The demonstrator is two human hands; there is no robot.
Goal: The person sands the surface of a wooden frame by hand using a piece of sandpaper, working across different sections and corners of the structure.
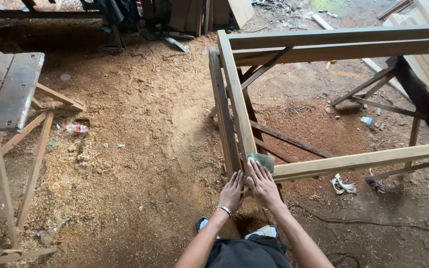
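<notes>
- Underfoot, the sawdust floor [140, 149] takes up most of the view, pale shavings on the left and redder dust beneath the frame on the right.
- Next in size, a wooden frame [323, 37] of pale rails lies across dark trestles [373, 87] on the right, with one long rail at the far side, one short rail running toward the person, and a near rail [373, 159] leading off to the right.
- On the left edge stands a rough workbench [8, 89] with a grey plank top and thin braced legs.
- Stacked boards [423, 54] lie at the upper right behind the frame, and more boards [194, 15] lean at the top centre.
- At the near corner of the frame, the left hand [232, 192] lies flat against the wood, fingers straight and together, gripping nothing; a bracelet [224, 210] sits on its wrist.
- Just beside it, the right hand [262, 184] is laid flat as well, fingers spread, their tips pressing down on a sanding pad [263, 160].
- That greenish pad sits on top of the corner joint, where the short rail meets the near rail.
- A dark cable [373, 222] snakes across the ground at the lower right.
- A crumpled pale rag [342, 184] lies on the dust under the near rail.
- A plastic bottle [77, 128] lies on the shavings near the workbench.
</notes>
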